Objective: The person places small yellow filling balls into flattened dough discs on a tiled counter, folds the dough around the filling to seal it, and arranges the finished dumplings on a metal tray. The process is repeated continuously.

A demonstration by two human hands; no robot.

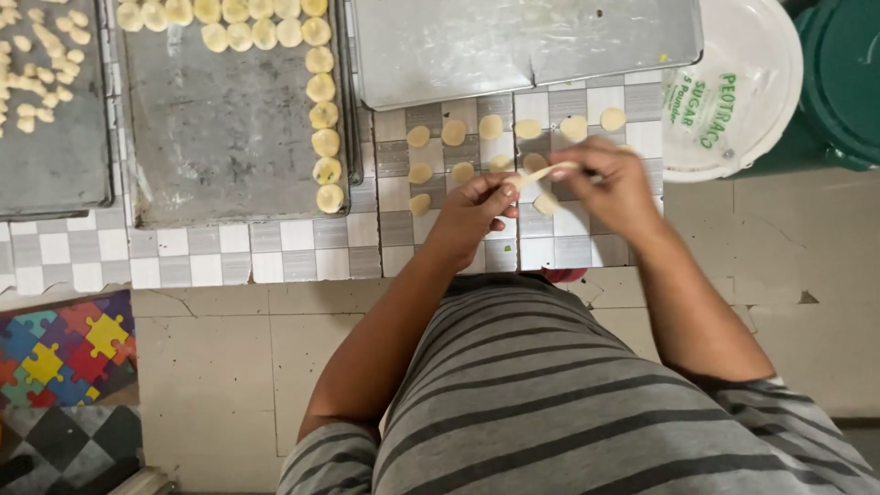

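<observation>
A thin pale strip of dough (pixel 543 172) stretches between my two hands above the checked tiled counter (pixel 229 257). My left hand (pixel 477 213) pinches its near end with the fingertips. My right hand (pixel 612 183) grips the far end, fingers curled. Several small round dough discs (pixel 456 133) lie on the tiles just beyond and under my hands. A grey metal tray (pixel 220 128) to the left carries more discs (pixel 323 115) along its top and right edges.
Another tray (pixel 55 137) at far left holds small dough bits. An upturned metal tray (pixel 513 46) lies at the back. A white plastic bucket lid (pixel 742 92) and a green bin (pixel 843 82) stand right. A puzzle-pattern mat (pixel 64 348) covers the floor at left.
</observation>
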